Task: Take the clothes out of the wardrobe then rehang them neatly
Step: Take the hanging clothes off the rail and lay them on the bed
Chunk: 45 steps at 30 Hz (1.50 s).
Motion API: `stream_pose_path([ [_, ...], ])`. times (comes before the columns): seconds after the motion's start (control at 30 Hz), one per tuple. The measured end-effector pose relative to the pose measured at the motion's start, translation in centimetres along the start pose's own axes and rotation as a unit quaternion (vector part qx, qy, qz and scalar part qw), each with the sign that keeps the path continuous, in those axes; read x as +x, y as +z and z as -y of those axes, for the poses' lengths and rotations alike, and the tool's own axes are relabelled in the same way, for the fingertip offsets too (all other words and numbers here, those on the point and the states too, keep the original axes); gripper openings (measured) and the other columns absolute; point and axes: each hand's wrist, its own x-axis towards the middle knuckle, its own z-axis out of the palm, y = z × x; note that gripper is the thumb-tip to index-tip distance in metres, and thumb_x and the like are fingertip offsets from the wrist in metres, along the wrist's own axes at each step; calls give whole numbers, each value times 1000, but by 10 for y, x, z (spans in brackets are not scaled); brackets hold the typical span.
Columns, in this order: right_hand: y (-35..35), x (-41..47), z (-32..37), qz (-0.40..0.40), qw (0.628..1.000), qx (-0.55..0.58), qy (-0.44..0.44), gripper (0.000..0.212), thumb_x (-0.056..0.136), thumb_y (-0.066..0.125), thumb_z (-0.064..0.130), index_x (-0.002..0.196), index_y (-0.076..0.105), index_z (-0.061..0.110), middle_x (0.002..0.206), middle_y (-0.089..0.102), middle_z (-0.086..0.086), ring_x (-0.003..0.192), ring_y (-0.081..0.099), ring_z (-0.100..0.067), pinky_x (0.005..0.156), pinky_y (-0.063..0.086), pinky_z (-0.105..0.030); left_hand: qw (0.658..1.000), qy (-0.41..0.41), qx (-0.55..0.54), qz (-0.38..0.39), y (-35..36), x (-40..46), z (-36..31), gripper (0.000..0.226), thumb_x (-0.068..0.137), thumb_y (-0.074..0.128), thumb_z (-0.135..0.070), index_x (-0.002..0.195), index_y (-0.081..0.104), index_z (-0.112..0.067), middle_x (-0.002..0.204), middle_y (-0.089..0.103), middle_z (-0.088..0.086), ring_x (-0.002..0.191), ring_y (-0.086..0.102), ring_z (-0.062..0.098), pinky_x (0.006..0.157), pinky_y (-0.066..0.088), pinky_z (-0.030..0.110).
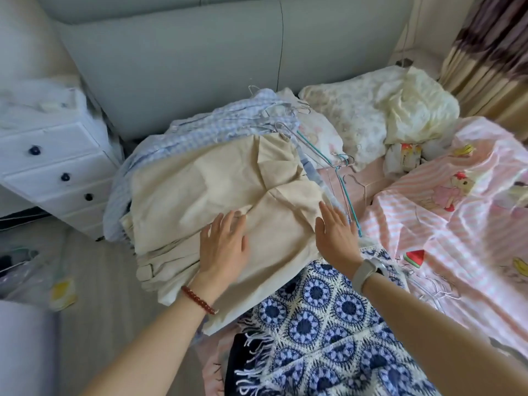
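Both hands lying flat, fingers straight and loosely together: left hand (225,244) pressing the beige garment (217,184) atop the clothes pile (148,155), right hand (335,232) smoothing its right edge. Best flattening creases outward before hangering.

Your hands are lying flat on the top garment (217,184) of a pile of clothes (148,155) on the bed (368,181), left hand (225,244) just beside right hand (337,232). Hangers (323,147) are sticking out behind and right of the pile. A blanket (328,324) is lying before the pile, nearest you. A quilt (457,210) is spreading to the right, pillows (357,115) lying behind it. A drawer chest (57,164) is standing left of the bed, the headboard (200,58) rising behind.
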Motion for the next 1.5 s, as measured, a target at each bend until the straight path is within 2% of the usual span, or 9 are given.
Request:
stream_pose_path([
  [0.27, -26, -169, 36, -19, 996, 46, -77, 44, 97, 31, 27, 140, 32, 15, 144, 38, -4, 138, 22, -19, 114, 9, -50, 995, -54, -78, -24, -58, -165, -31, 46, 94, 40, -30, 138, 37, -18, 144, 39, 4, 132, 34, 22, 107, 33, 44],
  [0.5, -5, -359, 37, 47, 983, 37, -173, 41, 95, 37, 29, 133, 44, 16, 136, 48, -3, 131, 34, -20, 110, 20, -50, 991, -68, -91, -76, -71, -382, -52, 35, 72, 73, -12, 106, 66, -8, 102, 68, 8, 86, 66, 27, 73, 53, 35],
  [0.63, 20, -457, 40, 108, 957, 2, -270, 38, 87, 42, 27, 115, 61, 9, 118, 61, -9, 118, 50, -29, 101, 36, -47, 994, -73, -76, -38, -62, -504, -45, 34, 67, 77, -11, 100, 68, -9, 97, 69, 6, 80, 66, 26, 70, 54, 35],
  [0.8, 50, -537, 74, 217, 894, -50, -389, 37, 94, 38, 29, 127, 49, 18, 130, 51, 1, 126, 40, -17, 102, 26, -29, 980, -189, -57, -11, -79, -624, -6, 31, 62, 78, -6, 92, 71, -8, 86, 71, 5, 75, 68, 25, 64, 56, 35],
  [0.93, 68, -584, 145, 241, 837, -55, -489, 39, 95, 36, 30, 133, 43, 22, 136, 46, 3, 128, 36, -15, 101, 27, -28, 950, -304, -4, -69, -113, -705, 48, 32, 63, 75, -3, 95, 71, -6, 89, 71, 9, 80, 68, 27, 68, 55, 41],
  [1.07, 95, -644, 234, 252, 766, -60, -589, 42, 96, 34, 29, 137, 38, 23, 139, 42, 6, 132, 30, -12, 103, 28, -29, 900, -412, 57, -129, -159, -799, 96, 30, 77, 48, -11, 96, 70, -4, 91, 70, 13, 83, 67, 29, 72, 54, 43],
  [1.27, 126, -774, 355, 274, 664, -19, -696, 39, 93, 38, 21, 131, 46, 18, 133, 50, -1, 126, 40, -21, 97, 37, -34, 813, -533, 147, -182, -224, -950, 141, 31, 68, 74, -4, 98, 69, -5, 101, 68, 16, 94, 65, 31, 83, 48, 50],
  [1.43, 131, -886, 436, 316, 569, 21, -759, 37, 94, 40, 16, 130, 48, 14, 131, 52, -6, 124, 42, -24, 100, 36, -36, 736, -582, 257, -232, -275, -1056, 142, 28, 71, 71, -6, 99, 70, -4, 103, 67, 16, 93, 65, 32, 78, 48, 47],
  [1.5, 128, -931, 459, 334, 526, 52, -781, 36, 94, 41, 16, 129, 50, 13, 129, 54, -6, 122, 44, -24, 101, 35, -34, 707, -587, 312, -242, -294, -1087, 131, 24, 77, 57, -11, 98, 69, -7, 102, 67, 13, 89, 66, 30, 76, 48, 43],
])
